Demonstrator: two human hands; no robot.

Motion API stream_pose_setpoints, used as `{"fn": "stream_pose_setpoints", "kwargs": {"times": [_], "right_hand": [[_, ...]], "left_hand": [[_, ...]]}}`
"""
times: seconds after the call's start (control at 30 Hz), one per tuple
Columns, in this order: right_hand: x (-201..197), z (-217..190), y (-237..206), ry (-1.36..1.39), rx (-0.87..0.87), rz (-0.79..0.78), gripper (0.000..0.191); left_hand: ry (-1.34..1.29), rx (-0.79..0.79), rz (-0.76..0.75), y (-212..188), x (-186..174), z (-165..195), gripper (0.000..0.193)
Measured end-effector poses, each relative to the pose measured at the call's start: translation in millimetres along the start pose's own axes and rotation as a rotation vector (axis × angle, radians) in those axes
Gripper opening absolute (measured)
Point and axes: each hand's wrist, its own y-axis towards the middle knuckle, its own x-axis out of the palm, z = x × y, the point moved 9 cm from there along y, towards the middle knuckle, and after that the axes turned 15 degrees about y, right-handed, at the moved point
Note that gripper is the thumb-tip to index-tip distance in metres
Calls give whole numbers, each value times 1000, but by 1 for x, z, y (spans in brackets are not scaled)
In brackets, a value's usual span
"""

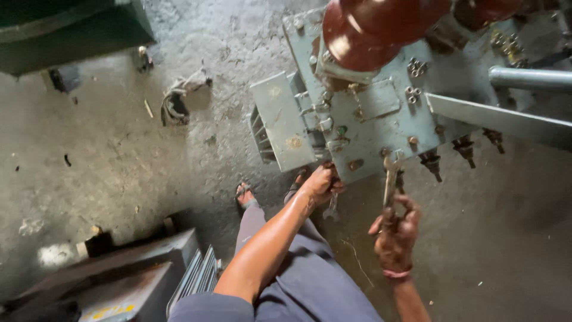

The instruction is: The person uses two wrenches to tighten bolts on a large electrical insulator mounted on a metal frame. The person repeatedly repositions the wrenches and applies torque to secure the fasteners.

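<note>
My right hand (396, 229) had its fingers wrapped around a wrench (391, 179) that stood nearly upright, its open end up against a bolt at the lower edge of the grey metal box (381, 119). My left hand (322, 182) gripped that edge, fingers curled over a second small wrench (331, 209) hanging down. Red insulators (369, 30) stood on the box, a rag (176, 101) lay on the concrete floor (107, 155).

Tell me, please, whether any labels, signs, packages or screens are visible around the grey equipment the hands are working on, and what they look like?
Yellow marking: on the top of the grey metal unit at lower left; small, irregular, too blurred to make out.
No packages, signs or screens show.
</note>
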Motion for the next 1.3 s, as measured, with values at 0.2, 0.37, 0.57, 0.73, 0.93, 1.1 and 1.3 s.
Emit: {"fn": "stream_pose_setpoints", "kwargs": {"times": [0.2, 0.37, 0.57, 0.73, 0.93, 1.1, 1.3], "right_hand": [[8, 70, -17, -183, 454, 75, 31], [24, 41, 2, -247, 285, 33, 55], [73, -54, 62, -648, -369, -37, 42], [137, -39, 119, -870, -543, -117, 33], [148, 0, 139, -923, -480, -149, 33], [144, 4, 141, -956, -432, -162, 37], [145, 0, 138, -931, -479, -169, 34]], "left_hand": [[-9, 57, -73, -6, 7, 9, 18], [-100, 4, 64, -9, -3, 7, 6], [113, 80, -50, -8, 22, 22, 6], [199, -32, 254, -3, -5, 4, 11], [-11, -63, 284, 4, 0, -5, 16], [-54, -124, 374, -7, 9, -1, 22], [29, -63, 295, 3, -4, 2, 17]]}}
